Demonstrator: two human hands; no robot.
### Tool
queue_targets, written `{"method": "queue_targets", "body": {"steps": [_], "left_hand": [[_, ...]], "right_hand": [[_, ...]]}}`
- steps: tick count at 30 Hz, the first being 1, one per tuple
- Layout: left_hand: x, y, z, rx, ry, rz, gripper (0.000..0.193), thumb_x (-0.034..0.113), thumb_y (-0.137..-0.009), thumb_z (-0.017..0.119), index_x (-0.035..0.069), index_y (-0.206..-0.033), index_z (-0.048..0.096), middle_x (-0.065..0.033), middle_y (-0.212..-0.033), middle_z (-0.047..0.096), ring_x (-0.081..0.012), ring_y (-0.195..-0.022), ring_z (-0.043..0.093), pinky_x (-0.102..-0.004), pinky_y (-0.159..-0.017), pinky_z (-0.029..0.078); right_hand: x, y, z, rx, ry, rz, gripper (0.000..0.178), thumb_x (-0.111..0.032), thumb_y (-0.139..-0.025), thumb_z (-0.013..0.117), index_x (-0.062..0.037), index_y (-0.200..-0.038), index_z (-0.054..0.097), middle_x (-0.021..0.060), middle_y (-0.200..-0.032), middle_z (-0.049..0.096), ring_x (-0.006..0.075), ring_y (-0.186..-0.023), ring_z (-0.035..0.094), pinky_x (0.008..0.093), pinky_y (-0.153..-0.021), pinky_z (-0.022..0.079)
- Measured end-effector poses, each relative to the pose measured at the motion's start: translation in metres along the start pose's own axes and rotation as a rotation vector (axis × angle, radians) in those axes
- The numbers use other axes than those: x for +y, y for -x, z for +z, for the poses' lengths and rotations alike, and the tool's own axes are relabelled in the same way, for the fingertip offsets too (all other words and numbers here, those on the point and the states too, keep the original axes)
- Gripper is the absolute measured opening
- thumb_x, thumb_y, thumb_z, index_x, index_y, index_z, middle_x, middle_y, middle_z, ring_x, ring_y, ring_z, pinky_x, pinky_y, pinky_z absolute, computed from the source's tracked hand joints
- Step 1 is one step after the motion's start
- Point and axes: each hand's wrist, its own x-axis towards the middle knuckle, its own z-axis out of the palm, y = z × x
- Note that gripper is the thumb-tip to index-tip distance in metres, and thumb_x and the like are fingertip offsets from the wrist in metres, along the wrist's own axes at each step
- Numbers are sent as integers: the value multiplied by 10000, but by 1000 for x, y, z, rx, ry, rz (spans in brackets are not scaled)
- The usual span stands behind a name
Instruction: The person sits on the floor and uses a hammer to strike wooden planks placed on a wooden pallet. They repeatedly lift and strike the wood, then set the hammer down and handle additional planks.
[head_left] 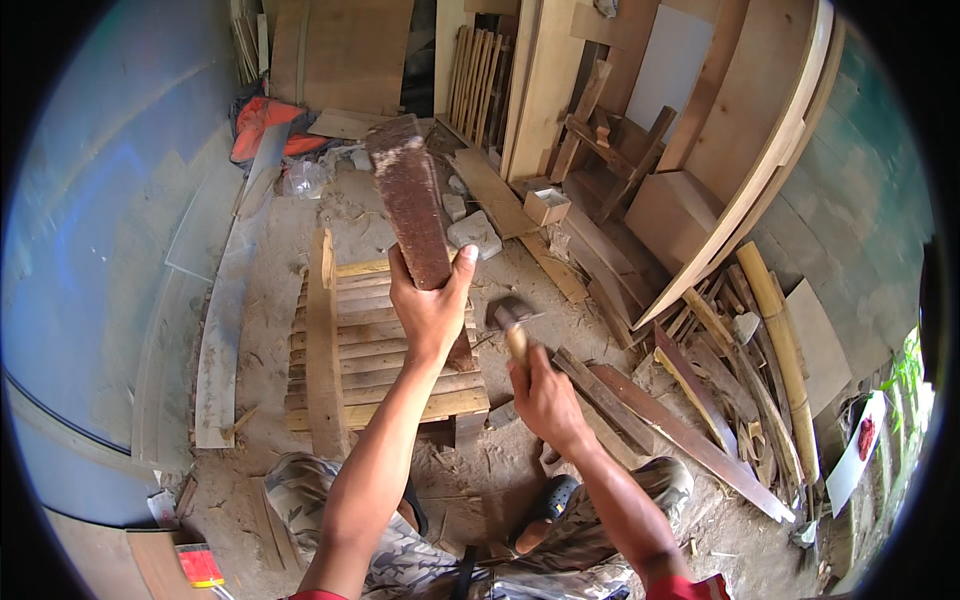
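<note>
My left hand (432,312) is wrapped round a worn reddish-brown wooden board (408,195), holding it up and tilted in front of me. The fingers go behind the board and the thumb lies along its right edge. Lower and to the right, my right hand (548,400) grips the pale wooden handle of a hammer (510,318). The hammer's dark head is slightly blurred and apart from the board. Beneath the board stands a low slatted wooden bench (365,356), partly hidden by my left arm. A light plank (323,350) lies lengthwise over its left side.
To the right lies a heap of scrap wood (715,375) with a bamboo pole (780,360). A long plank (232,330) runs along the left wall. Large wooden panels (750,150) lean at the back right. Grey stones (474,236) and a small box (546,206) sit beyond the bench.
</note>
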Motion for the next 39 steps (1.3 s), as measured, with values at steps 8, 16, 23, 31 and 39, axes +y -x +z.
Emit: {"method": "queue_targets", "body": {"steps": [8, 16, 23, 31, 39], "left_hand": [[21, 14, 14, -79, 2, 4, 479, 257, -847, 847, -12, -1104, 545, -46, -859, 656, -121, -745, 614, -283, -687, 514], [16, 11, 15, -77, -25, 34, 447, 268, -841, 853, 20, -1049, 545, -8, -813, 605, -105, -690, 550, -276, -645, 476], [23, 8, 17, -81, -15, -33, 407, 232, -850, 843, 22, -1059, 564, -35, -884, 643, -115, -763, 595, -289, -697, 497], [17, 9, 2, -85, 54, 8, 348, 182, -879, 815, 22, -1064, 567, -17, -887, 643, -97, -756, 595, -261, -694, 499], [16, 7, -24, 9, 63, -28, 287, 182, -898, 762, -3, -1067, 624, -59, -960, 667, -148, -839, 623, -314, -781, 496]], "right_hand": [[-37, 1, -27, 175, -202, 26, 337, -273, -1048, 518, 6, -1232, 476, 291, -753, 653, 471, -683, 666, 544, -607, 484], [9, 2, -8, 97, -144, 153, 378, -309, -1057, 498, -10, -1285, 469, 282, -751, 651, 489, -678, 646, 542, -629, 491], [30, 7, 19, -50, -59, 111, 327, -317, -1065, 459, 1, -1133, 486, 257, -730, 664, 359, -531, 659, 476, -513, 512], [12, 5, -1, 246, -364, 80, 384, -331, -1067, 487, 21, -1220, 483, 160, -610, 611, 241, -454, 616, 402, -451, 473], [41, 27, 3, -44, -383, 263, 464, -398, -1061, 489, 0, -1296, 449, 72, -676, 565, 153, -497, 575, 329, -438, 481]]}}
